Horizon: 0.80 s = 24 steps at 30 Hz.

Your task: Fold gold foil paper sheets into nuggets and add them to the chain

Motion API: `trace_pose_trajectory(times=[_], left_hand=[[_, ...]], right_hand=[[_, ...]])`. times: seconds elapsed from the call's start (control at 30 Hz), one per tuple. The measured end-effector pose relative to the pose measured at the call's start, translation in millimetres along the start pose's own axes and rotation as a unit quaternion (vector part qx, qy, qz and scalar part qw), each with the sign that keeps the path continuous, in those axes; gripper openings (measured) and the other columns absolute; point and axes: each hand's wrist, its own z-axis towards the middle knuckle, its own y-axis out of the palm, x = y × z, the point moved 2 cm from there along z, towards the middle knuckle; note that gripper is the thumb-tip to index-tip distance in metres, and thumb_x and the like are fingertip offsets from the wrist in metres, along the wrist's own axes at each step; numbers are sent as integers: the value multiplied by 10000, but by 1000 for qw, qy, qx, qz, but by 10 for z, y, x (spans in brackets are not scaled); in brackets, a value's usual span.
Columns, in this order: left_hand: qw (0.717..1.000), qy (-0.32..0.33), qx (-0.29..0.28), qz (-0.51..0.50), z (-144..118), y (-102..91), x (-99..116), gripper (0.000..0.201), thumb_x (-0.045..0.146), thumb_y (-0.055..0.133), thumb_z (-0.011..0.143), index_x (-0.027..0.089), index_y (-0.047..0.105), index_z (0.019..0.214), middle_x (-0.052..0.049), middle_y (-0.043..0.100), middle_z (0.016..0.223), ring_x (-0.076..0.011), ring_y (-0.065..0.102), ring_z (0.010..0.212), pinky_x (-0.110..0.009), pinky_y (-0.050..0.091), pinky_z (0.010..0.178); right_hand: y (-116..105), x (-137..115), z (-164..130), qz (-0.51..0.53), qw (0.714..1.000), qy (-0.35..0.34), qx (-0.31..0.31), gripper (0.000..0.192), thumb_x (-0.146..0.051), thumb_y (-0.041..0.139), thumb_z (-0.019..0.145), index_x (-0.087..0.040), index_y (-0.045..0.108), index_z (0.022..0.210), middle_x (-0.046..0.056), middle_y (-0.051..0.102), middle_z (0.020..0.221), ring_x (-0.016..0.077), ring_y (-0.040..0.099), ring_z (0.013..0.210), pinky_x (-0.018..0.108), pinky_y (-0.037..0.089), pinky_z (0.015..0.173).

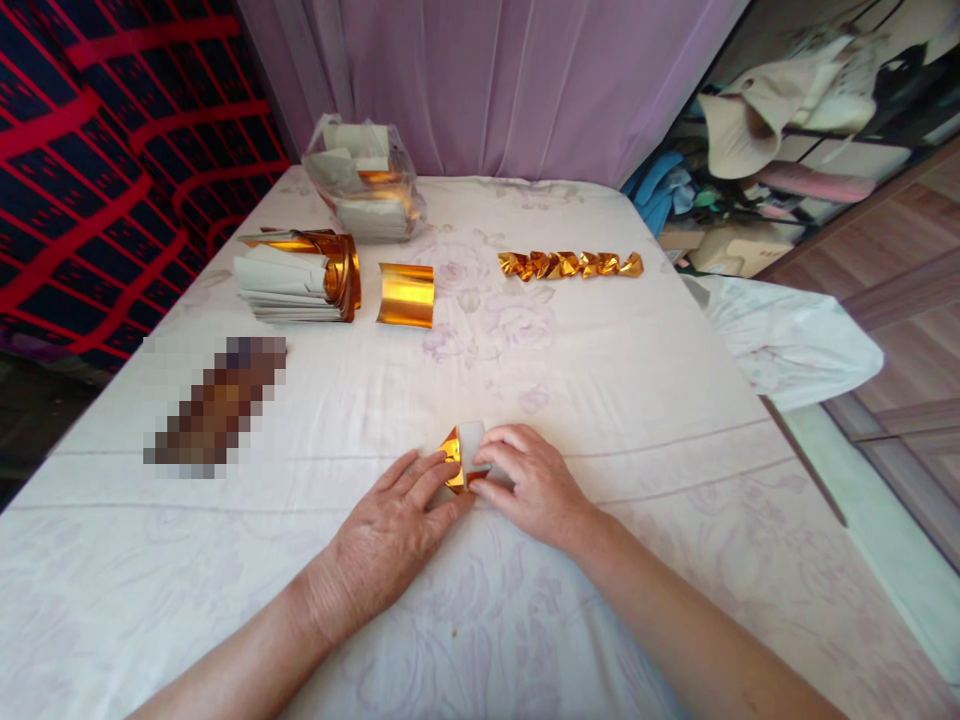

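Observation:
A small piece of gold foil paper point(454, 470), gold on one side and pale grey on the other, lies partly folded on the table near the front middle. My left hand point(394, 525) holds its left part down, fingertips on the gold flap and thumb along the near edge. Closed over the right side is my right hand point(532, 485), its curled fingers and thumb gripping the grey side and a small gold fold. The fingers hide part of the sheet.
A single gold sheet point(406, 296) curls beside a stack of such sheets point(296, 280). Behind them stands a clear plastic bag point(367, 185) of more sheets. A row of folded gold pieces point(570, 265) lies back right. At left is a blurred-out object point(221, 405) on the flowered tablecloth point(480, 620).

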Motion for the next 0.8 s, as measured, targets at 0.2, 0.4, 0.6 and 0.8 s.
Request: trace_pose_trajectory(times=[0.2, 0.4, 0.6, 0.8], left_hand=[[1000, 7, -8, 10, 0, -9, -1, 365, 108, 529, 917, 226, 557, 1262, -123, 563, 1326, -256, 485, 1306, -488, 392, 1092], [1000, 6, -13, 0, 1, -18, -6, 384, 91, 546, 902, 230, 557, 1260, -115, 559, 1318, -263, 490, 1300, -495, 396, 1093], [1000, 13, -11, -1, -14, -13, -14, 410, 97, 580, 887, 230, 547, 1273, -129, 552, 1322, -285, 498, 1291, -515, 402, 1084], [1000, 14, -10, 6, -24, 3, -14, 422, 89, 561, 898, 239, 535, 1291, -125, 546, 1334, -276, 463, 1326, -508, 388, 1092]], right_hand=[[18, -25, 40, -10, 1000, 4, -4, 94, -200, 727, 815, -214, 639, 785, 30, 629, 908, 183, 582, 854, 326, 467, 771], [-14, -16, 32, -2, 1000, 0, -29, 83, -134, 665, 843, -208, 629, 835, 35, 630, 936, 190, 576, 884, 340, 457, 801], [-54, -42, 26, -3, 999, -3, -51, 90, -117, 617, 862, -202, 602, 834, 53, 625, 984, 202, 573, 926, 363, 460, 839], [-10, -49, 28, -3, 1000, 15, -28, 96, -116, 628, 850, -207, 610, 824, 42, 630, 951, 201, 578, 905, 358, 459, 826]])
